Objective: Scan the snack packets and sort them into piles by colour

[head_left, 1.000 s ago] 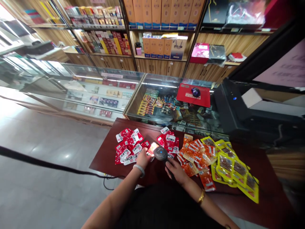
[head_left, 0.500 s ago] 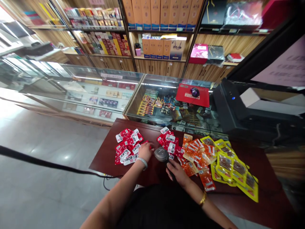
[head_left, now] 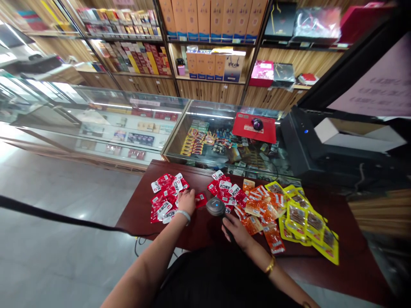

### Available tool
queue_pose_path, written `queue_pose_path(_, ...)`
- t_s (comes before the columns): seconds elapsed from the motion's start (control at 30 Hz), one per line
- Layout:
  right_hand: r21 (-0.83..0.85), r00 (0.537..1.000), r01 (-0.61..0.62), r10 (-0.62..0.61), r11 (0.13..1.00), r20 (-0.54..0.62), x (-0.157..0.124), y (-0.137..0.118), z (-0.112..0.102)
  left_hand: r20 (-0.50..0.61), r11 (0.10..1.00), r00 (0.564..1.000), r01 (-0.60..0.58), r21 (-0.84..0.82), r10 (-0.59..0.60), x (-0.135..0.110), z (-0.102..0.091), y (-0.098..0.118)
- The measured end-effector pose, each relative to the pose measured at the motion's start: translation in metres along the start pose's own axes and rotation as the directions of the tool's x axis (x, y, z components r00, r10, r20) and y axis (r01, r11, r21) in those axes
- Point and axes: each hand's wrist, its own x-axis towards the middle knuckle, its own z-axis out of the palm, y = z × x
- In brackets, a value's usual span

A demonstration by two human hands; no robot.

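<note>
My left hand [head_left: 186, 201] lies palm down, fingers flat, on the right edge of a heap of red snack packets [head_left: 165, 196] on the dark red table [head_left: 141, 214]. A single red packet [head_left: 201, 199] lies on the table just right of that hand, by the thumb. My right hand [head_left: 236, 231] is closed round the handle of a black handheld barcode scanner [head_left: 215, 206], whose head points at the table between the two red heaps. A second red heap [head_left: 224, 190] sits just beyond the scanner.
Orange packets [head_left: 260, 209] and yellow packets [head_left: 308, 222] spread across the table to the right. Behind it stands a glass display counter [head_left: 224, 141] bearing a red mat with a mouse [head_left: 255, 126]. A black machine [head_left: 305, 141] is at right. A black cable [head_left: 64, 218] crosses the floor.
My left hand moved left from under the scanner, where it held a red packet, onto the red heap. The packet now lies beside it. The right hand stayed on the scanner.
</note>
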Motion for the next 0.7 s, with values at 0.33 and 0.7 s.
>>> queue_pose_path(0.33, 0.073, 0.999, -0.002, 0.005, 0.997, -0.035, 0.002, 0.001, -0.005, 0.161, 0.417, 0.939, 0.283, -0.864, -0.304, 0.018, 0.046, 0.025)
queue_pose_path(0.7, 0.034, 0.998, 0.058, -0.057, 0.998, -0.035, 0.001, -0.007, -0.007, 0.124, 0.368, 0.981, 0.171, -0.914, -0.147, 0.012, 0.056, 0.023)
